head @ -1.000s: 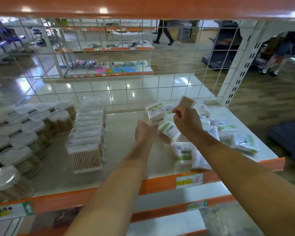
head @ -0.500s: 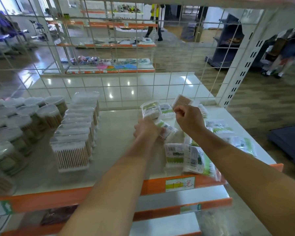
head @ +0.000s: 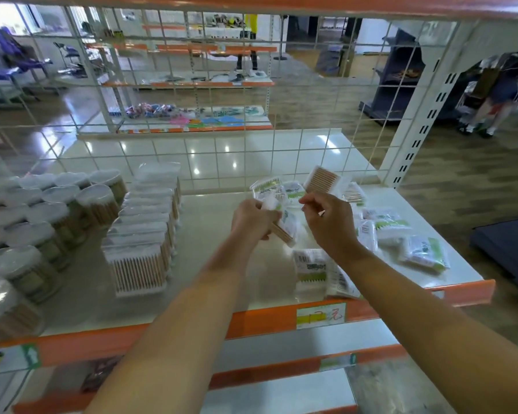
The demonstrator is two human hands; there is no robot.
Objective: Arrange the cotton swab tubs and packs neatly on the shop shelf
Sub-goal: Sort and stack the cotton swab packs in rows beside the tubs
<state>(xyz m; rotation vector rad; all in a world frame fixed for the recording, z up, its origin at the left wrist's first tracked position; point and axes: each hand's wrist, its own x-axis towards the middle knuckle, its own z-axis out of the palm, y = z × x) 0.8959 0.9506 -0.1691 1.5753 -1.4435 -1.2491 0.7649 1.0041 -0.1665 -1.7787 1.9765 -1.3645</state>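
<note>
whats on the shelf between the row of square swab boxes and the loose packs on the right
In the head view, only bare shelf lies on it between the square swab boxes and the loose packs; the left hand, holding a pack, hovers over that stretch.

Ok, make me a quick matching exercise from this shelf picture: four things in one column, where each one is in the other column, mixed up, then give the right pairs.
Things
1. round tubs
2. square tubs
3. left hand
4. loose packs

Places
A. lying scattered on the right part of the shelf
B. in one row from front to back, left of the middle
C. grouped at the far left of the shelf
D. above the middle of the shelf, gripping packs

Pairs: 1-C, 2-B, 3-D, 4-A
</note>
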